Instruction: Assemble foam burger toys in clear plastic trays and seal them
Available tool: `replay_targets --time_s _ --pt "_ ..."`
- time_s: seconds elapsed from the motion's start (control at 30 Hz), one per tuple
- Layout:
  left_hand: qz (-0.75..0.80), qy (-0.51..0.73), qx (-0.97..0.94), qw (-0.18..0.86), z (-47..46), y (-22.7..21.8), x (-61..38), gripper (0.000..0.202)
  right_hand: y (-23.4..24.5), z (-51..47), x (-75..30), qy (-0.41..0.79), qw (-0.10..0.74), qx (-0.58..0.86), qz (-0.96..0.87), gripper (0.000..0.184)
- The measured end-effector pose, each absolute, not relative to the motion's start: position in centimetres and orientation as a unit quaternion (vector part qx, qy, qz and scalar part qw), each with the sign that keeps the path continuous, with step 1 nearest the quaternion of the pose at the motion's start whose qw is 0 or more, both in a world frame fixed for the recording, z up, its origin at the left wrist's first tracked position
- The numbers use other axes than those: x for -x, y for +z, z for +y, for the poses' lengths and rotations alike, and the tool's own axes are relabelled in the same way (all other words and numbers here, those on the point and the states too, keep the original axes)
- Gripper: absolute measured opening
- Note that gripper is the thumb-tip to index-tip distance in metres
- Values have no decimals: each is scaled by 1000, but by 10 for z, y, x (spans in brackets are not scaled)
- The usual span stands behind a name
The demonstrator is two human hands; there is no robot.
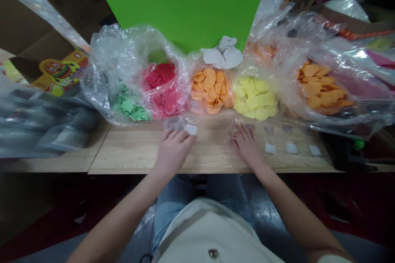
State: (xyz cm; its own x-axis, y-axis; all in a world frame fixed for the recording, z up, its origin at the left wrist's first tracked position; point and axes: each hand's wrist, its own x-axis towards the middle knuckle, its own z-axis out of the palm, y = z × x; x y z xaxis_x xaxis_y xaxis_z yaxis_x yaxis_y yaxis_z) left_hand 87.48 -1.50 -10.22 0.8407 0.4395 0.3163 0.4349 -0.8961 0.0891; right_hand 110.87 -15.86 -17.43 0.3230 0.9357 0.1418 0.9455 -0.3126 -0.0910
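My left hand (pixel 173 148) rests on the table with its fingers curled over the near edge of a small clear plastic bag. A white label (pixel 191 129) shows on that bag beside my fingertips. To the right, my right hand (pixel 247 143) lies palm down, fingers stretched and a little apart, on another small clear bag (pixel 232 126). Beyond my hands are foam-like cut-out pieces: green (pixel 131 104), red (pixel 163 90), orange (pixel 212 89) and yellow (pixel 255 96). Large clear bags surround the green and red ones.
Several labelled small bags (pixel 291 147) lie right of my right hand. A large bag of darker orange pieces (pixel 322 88) stands at the right. Crumpled white paper (pixel 224 53) sits before a green panel (pixel 185 4). Grey wrapped bundles (pixel 46 119) and a printed carton (pixel 63 70) are at left.
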Motion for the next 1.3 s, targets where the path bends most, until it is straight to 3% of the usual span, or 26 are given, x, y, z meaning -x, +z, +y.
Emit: replay_targets --time_s 0.17,0.27,0.4,0.5,0.7,0.83,0.97,1.13,1.3 --pt "145 65 -987 9 -30 -145 -949 14 -174 -149 -1097 -5 47 787 -615 49" --pt "145 73 -986 29 -50 -156 -939 25 -173 -160 -1104 -18 18 777 -629 46" --pt "245 127 -960 41 -61 -150 -875 44 -161 -161 -1100 -61 66 779 -620 37" --pt "311 117 -942 46 -49 -153 -828 38 -156 -140 -1076 -35 100 745 -659 36" --pt "309 111 -935 132 -22 -153 -796 11 -164 -118 -1047 21 65 728 -683 43" --pt "336 188 -895 224 -12 -131 -790 14 -152 -100 -1022 73 163 772 -610 40" --pt "386 246 -882 113 4 -124 -767 17 -158 -62 -972 192 221 802 -521 53" --pt "399 116 -909 -34 39 -158 -712 14 -169 -54 -961 223 255 816 -469 31" --pt "387 43 -919 -57 80 -188 -665 15 -152 -50 -947 219 357 787 -453 28"
